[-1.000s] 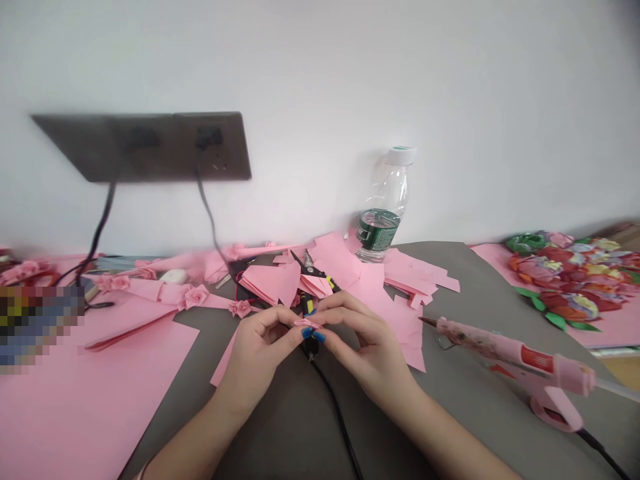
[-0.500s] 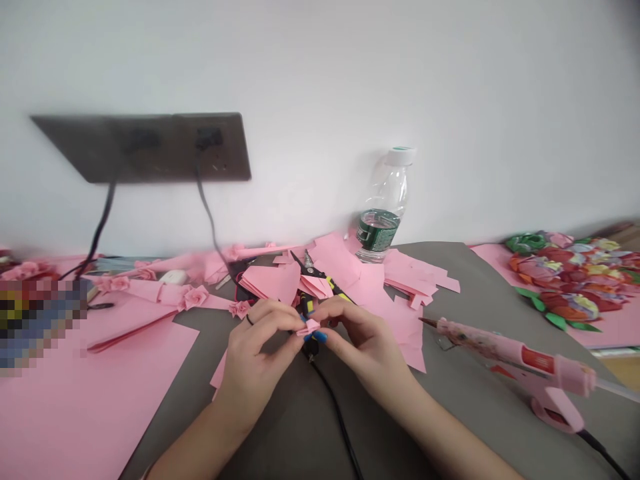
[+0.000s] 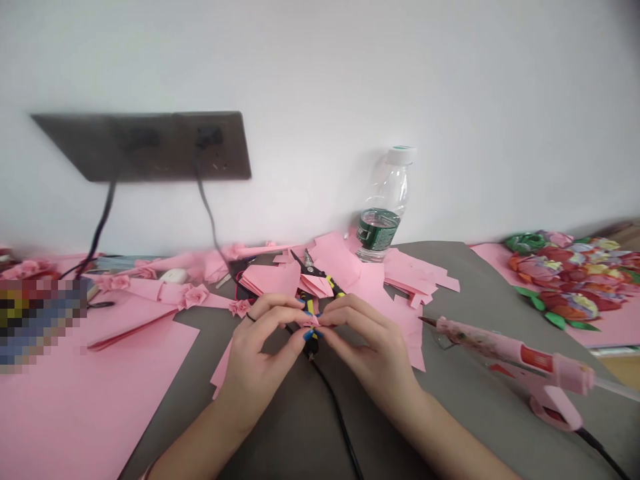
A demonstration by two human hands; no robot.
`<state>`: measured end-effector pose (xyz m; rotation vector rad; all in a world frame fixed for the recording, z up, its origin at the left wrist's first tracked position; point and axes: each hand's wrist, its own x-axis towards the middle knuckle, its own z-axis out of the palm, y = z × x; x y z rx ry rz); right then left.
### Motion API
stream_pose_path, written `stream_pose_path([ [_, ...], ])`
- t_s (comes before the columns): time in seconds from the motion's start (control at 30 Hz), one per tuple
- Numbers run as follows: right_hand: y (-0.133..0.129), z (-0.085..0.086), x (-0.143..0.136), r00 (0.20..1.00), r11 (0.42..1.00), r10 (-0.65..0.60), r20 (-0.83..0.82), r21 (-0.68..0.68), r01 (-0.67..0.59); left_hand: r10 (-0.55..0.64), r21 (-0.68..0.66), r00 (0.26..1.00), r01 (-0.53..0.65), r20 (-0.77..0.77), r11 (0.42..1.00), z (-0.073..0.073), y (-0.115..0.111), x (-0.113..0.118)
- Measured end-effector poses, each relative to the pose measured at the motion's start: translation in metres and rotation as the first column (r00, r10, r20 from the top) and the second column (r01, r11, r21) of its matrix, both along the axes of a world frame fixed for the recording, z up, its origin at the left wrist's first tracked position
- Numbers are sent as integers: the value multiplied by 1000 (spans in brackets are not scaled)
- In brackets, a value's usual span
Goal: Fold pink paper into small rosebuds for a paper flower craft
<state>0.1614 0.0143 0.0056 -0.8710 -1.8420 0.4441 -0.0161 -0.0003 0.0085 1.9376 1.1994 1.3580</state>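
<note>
A small folded piece of pink paper [image 3: 312, 321] is pinched between my two hands, above the middle of the table. My left hand [image 3: 267, 340] grips its left side with thumb and fingertips. From the other side, the thumb and fingers of my right hand [image 3: 367, 340] close on it, so most of the paper is covered. Just beyond my fingertips lie black-and-yellow pliers [image 3: 314, 270], partly hidden by my hands. Cut pink paper pieces [image 3: 273, 280] are heaped around the pliers.
A pink glue gun [image 3: 510, 353] lies on the right. Against the wall leans a plastic bottle [image 3: 379, 227]. Paper flowers [image 3: 570, 280] are at far right, pink paper roses [image 3: 194, 295] at left. A black cable [image 3: 337, 407] runs toward me.
My fingertips have drawn closer together around the pink paper, and less of it shows. My right hand has turned slightly inward. Everything else on the table stays in place.
</note>
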Motion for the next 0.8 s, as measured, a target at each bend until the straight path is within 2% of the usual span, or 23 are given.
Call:
stream_pose_path([
  [0.17,-2,-2,0,998,998,-31,60,54,27,65,-29,996,-63,54,998,0,1,1],
  [0.53,-1,0,2,999,997,-30,43,76,27,-25,-24,1000,25,6,999,2,1,1],
  [0.67,-1,0,1,999,998,-29,12,51,29,-37,-110,997,44,66,993,1,1,0],
  [0.8,0,0,1,1000,998,20,7,55,-20,-58,-186,984,90,170,978,0,2,0],
])
